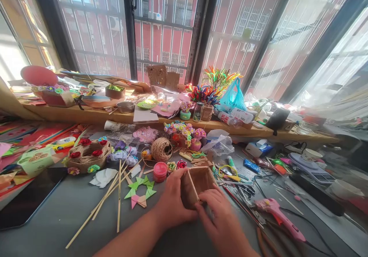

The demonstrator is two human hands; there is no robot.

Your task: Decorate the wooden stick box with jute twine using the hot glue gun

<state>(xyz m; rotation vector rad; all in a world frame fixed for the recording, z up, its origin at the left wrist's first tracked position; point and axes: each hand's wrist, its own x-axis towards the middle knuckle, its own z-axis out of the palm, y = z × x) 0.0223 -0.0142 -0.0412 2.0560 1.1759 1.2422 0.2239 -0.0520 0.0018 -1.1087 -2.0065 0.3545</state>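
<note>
1. Got the brown box (203,179) in the left hand (174,197), right of the red jar (160,172) and nearer the body. Left fingers curled around the outside wall, so definitely holding. Could bow that wall or pop a seam by squeezing too hard, going by the thin look of it.
2. Got the right hand (220,215) further right of the jar, fingers narrow at the box's near rim. Can't tell about a real pinch or some tiny piece in there. Could bend the rim or skew a corner by pushing without backing from inside.
3. Watch for twisting, too. Could spin the box out of the left grip by pressing off-centre on the right.
4. Mind the folded-paper ring (147,192), just left of the jar and nearer the body. Easy to crush or drag with the left forearm, being so close. Same deal with the loose sticks (119,195) further left.
5. Careful with the pink glue gun (280,215), well right of the jar. Can't tell hot from cold. Could scorch a knuckle or snag the black cable (310,224) by swinging right carelessly.
</note>
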